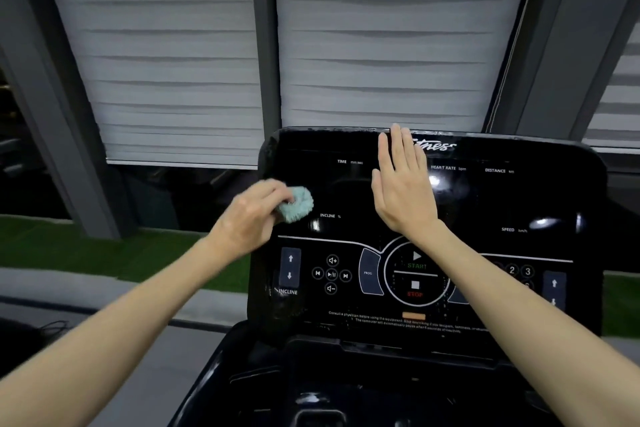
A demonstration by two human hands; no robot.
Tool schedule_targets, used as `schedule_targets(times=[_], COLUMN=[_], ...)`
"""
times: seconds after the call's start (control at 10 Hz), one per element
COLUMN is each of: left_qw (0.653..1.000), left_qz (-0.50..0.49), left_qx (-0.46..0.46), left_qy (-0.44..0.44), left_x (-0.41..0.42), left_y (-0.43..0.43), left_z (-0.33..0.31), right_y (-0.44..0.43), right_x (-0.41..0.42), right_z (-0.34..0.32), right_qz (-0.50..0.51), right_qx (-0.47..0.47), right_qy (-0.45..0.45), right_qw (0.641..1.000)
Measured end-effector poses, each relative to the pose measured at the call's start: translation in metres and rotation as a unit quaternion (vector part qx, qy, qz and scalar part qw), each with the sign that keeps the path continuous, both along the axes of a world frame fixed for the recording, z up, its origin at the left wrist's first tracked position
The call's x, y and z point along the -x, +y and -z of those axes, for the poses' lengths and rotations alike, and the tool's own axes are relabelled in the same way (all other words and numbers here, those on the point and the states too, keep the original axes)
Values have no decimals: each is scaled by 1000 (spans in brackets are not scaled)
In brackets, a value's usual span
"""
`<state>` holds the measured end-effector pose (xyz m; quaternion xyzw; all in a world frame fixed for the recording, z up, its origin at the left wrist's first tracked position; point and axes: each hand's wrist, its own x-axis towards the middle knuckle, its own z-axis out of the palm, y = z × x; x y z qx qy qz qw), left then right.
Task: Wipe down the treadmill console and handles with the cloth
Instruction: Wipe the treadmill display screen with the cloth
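Observation:
The black glossy treadmill console (485,204) fills the right half of the view, with display labels above and START/STOP, incline and speed buttons below. My left hand (249,215) grips a bunched light-blue cloth (296,203) against the console's upper left area. My right hand (403,184) lies flat with straight fingers on the upper middle of the console, its fingertips near the top edge. No handles are visible.
A dark tray section (329,381) of the treadmill sits below the console. Behind are grey pleated blinds (180,62) between dark window frames. A strip of green turf (52,246) and a grey ledge (86,295) lie to the left.

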<state>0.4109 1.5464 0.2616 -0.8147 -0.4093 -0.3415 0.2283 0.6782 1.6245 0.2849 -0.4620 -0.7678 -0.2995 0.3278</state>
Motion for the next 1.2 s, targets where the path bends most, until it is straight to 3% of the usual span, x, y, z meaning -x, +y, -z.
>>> schedule_targets(times=[0.1,0.2,0.3,0.5,0.6,0.7,0.9,1.0,1.1,1.2], left_qw=[997,988,984,999,999,1000,989,981,988,999], left_qz=[48,67,74,-7,-33,-19,82,91,64,-13], left_qx=[60,120,113,-14,-21,-11,107,142,104,18], left_qy=[9,74,113,37,12,15,53,94,93,37], left_x=[7,14,18,8,4,7,22,26,25,20], left_y=[-41,-65,-51,22,37,18,-63,-77,-51,-5], left_z=[77,119,89,-43,-69,-39,109,133,93,18], right_y=[0,-1,-1,1,2,2,1,0,1,2], right_x=[1,1,1,0,0,1,1,2,2,1], right_z=[0,0,0,2,3,3,3,2,2,3], right_qz=[0,-3,-7,-5,-9,-7,-6,-8,-11,-8], right_qx=[-5,-6,-8,-17,-21,-25,-31,-34,-36,-36], right_qy=[0,2,2,5,9,10,12,12,11,9], right_qw=[1000,1000,1000,1000,1000,1000,999,999,999,999])
